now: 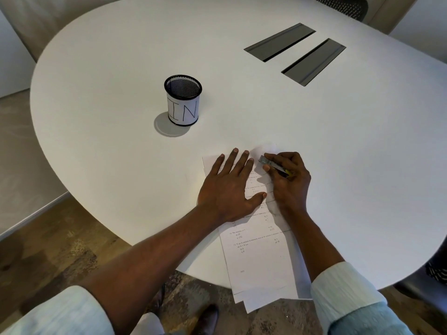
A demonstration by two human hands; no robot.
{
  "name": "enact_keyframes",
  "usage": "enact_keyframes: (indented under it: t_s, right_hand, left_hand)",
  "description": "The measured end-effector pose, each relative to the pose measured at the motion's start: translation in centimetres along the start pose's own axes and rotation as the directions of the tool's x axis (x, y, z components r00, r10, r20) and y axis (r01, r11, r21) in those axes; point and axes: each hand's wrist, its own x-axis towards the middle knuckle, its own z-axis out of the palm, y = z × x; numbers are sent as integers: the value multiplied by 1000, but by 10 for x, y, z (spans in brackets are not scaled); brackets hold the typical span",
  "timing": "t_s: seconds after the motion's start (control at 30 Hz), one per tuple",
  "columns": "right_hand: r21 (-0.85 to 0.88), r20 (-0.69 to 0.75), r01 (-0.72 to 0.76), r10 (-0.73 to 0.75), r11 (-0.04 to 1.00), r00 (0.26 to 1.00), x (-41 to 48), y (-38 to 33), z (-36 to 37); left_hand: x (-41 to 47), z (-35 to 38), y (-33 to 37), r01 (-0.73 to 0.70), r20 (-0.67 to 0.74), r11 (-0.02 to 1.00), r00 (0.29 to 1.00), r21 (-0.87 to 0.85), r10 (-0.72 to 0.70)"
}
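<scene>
surface: white table (pixel 121 177), rounded outline, matte top, one continuous slab
room: wood-pattern floor (pixel 60 238) below the near edge; pale upholstered seat (pixel 48 15) far left; dark mesh chair back (pixel 343 6) far right
inset: two grey hatches (pixel 279 42) (pixel 313 62) set flush in the top, side by side, far right of centre
papers (pixel 261 262): loose stack of printed sheets, near right of centre, fanned slightly; the near ends hang over the table edge above the floor
left hand (pixel 229 187): flat, fingers straight and spread, pressing down on the upper left of the papers
right hand (pixel 290 182): fingers curled round a small grey tool (pixel 271 164), just beside the left hand, not touching it
grey tool: narrow, yellow at the palm end, tip at the far corner of the papers; kind not clear, corner blurred
mesh cup (pixel 183 100): black, upright, white label reading IN, left of centre, well apart from hands and papers
edges: near edge curves under both forearms; left edge curves away past the cup
open room: bare top between cup and hands, between hands and hatches, and wide on the right of the right hand
below: dark shoes (pixel 205 317) on the floor beneath the near edge
</scene>
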Motion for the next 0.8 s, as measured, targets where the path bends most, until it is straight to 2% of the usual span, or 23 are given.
enact_keyframes:
  t_s: [0.2,0.4,0.57,0.8]
  right_hand:
    - [57,-5,-36,37,998,999,1,5,-2]
    - [88,-121,-107,117,990,986,3,11,-1]
    - [-25,-120,-110,106,994,987,3,13,2]
    - [-79,-128,-162,151,984,980,3,11,5]
  left_hand:
    - [0,-1,0,4,4,1000,1000,1,-4]
    - [0,-2,0,8,1,1000,1000,3,-8]
    - [-1,-2,0,2,-7,1000,1000,-3,-2]
    - [-2,-4,1,5,0,1000,1000,0,-5]
